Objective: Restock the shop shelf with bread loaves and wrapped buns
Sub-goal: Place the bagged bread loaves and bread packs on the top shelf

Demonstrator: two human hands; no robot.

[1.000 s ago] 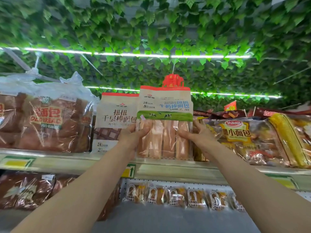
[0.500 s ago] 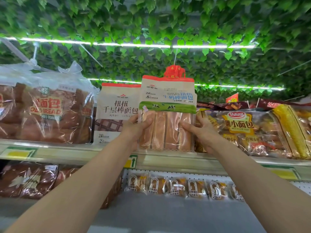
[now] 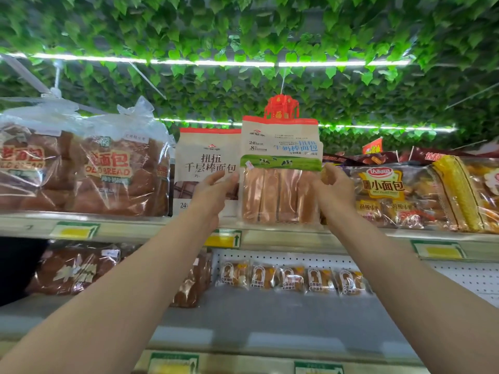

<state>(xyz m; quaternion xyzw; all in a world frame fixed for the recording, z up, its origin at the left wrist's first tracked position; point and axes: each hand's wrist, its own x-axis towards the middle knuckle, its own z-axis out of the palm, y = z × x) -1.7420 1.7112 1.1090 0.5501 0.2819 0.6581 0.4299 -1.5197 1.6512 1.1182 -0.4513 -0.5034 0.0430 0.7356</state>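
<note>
Bread-stick pack [image 3: 280,182], a flat upright pouch with a cream paper-look top, red rim, green meadow band and glossy clear window over ridged tan sticks, stands on the pale metal upper shelf [image 3: 270,233]. The left hand [image 3: 213,193] has straight, relaxed fingers touching its left edge; the right hand [image 3: 334,187] is loosely curled at its right edge, gripping nothing clearly. Just left stands a matching cream pouch with a chocolate-brown panel [image 3: 205,168], further left crinkly clear bags of brown loaves [image 3: 108,174]. Leafy green vines [image 3: 243,36] hang behind.

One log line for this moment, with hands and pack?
stage: placing | pack of bread sticks: upright on top shelf | left hand: open beside | right hand: open beside
</note>
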